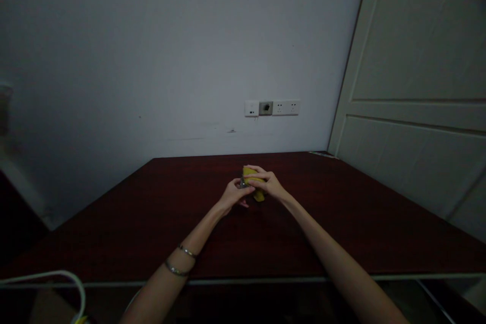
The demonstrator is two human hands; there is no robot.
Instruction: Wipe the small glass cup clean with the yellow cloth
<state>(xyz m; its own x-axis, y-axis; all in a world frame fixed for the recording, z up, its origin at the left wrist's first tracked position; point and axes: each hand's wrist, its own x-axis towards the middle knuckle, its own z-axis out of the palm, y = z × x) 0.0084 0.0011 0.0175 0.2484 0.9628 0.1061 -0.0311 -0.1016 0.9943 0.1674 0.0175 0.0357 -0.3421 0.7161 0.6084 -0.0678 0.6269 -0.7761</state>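
Observation:
Above the middle of the table, my two hands meet. My right hand (267, 181) is closed round a yellow cloth (249, 171), and one end of it hangs below the fingers. My left hand (234, 195) grips a small shiny object (243, 182), glassy or metallic, whose kind I cannot make out. The cloth presses against this object's right side. Fingers and cloth hide most of the object. Two bracelets (177, 269) circle my left forearm.
A dark red-brown table (152, 223) reaches back to a pale wall with a row of sockets (284, 107). A light panelled door (413, 136) borders the right side. A white cable (56, 273) curves past the front left edge. A thin flat strip (323, 155) lies at the far right corner.

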